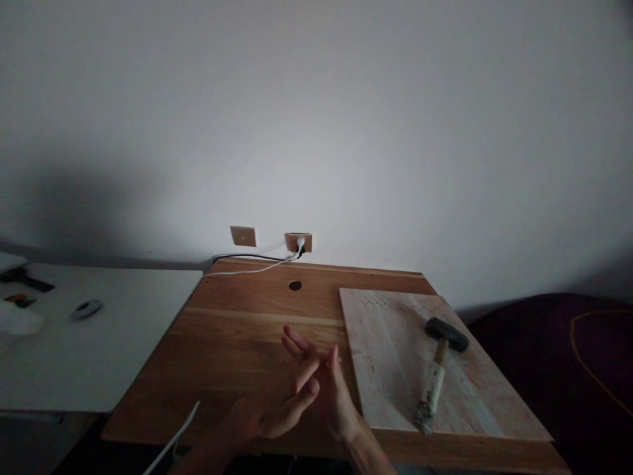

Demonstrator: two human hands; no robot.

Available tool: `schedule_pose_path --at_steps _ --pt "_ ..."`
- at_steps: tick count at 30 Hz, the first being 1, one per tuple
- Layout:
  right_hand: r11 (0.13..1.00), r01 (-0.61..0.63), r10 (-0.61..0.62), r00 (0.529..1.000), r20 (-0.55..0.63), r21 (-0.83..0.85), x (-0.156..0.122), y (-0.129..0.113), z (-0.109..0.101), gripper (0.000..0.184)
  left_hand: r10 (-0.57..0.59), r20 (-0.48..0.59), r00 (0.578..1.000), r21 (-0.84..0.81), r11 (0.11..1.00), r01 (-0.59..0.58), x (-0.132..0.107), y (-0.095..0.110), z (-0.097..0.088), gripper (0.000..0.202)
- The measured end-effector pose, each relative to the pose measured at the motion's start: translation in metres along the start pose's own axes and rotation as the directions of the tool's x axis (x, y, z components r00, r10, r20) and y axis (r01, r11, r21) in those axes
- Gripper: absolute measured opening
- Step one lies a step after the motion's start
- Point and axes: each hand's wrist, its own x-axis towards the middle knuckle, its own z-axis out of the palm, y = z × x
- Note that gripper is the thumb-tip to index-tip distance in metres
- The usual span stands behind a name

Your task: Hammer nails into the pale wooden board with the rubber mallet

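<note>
My left hand (287, 399) and my right hand (336, 392) meet above the front of a wooden tabletop (237, 349). Palm faces palm, the fingers cross and touch, and some fingertips stretch away from me. Both thumbs stick out apart from the fingers. No object shows between the hands, though part of the right hand's fingers is hidden behind the left. Closest on the right is a pale, stained board (386, 369) lying on the tabletop. On that board rests a hammer (434, 382) with a black head and a worn, pale-wrapped handle, pointing toward me.
A white table (128, 336) adjoins on the left, holding a roll of tape (86, 309) and a dark tool (30, 280). White and black cables run to a wall socket (299, 243). Another white cable (173, 439) rises at the front edge. A dark purple rounded object (539, 349) stands right.
</note>
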Motion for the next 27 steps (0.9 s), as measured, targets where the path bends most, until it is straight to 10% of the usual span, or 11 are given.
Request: schedule_pose_path --at_steps 7,19,22,27 --pt "0.973 0.094 -0.04 0.968 -0.247 0.212 0.015 0.007 0.006 0.058 -0.086 0.201 0.976 0.301 0.953 0.022 0.005 0.006 0.005 0.103" --pt "0.946 -0.02 0.047 0.996 0.078 -0.324 0.011 -0.007 -0.007 0.072 -0.11 0.1 0.989 0.104 0.99 0.1 0.003 0.008 -0.006 0.09" --pt "0.753 -0.132 0.263 0.958 0.111 -0.644 0.015 -0.029 -0.013 0.078 -0.112 0.102 0.988 0.043 0.993 0.108 -0.003 -0.009 -0.023 0.103" --pt "-0.02 0.196 0.119 0.974 0.192 -0.98 0.01 -0.098 0.02 0.055 -0.205 -0.155 0.966 -0.078 0.978 0.195 -0.016 -0.046 -0.045 0.085"
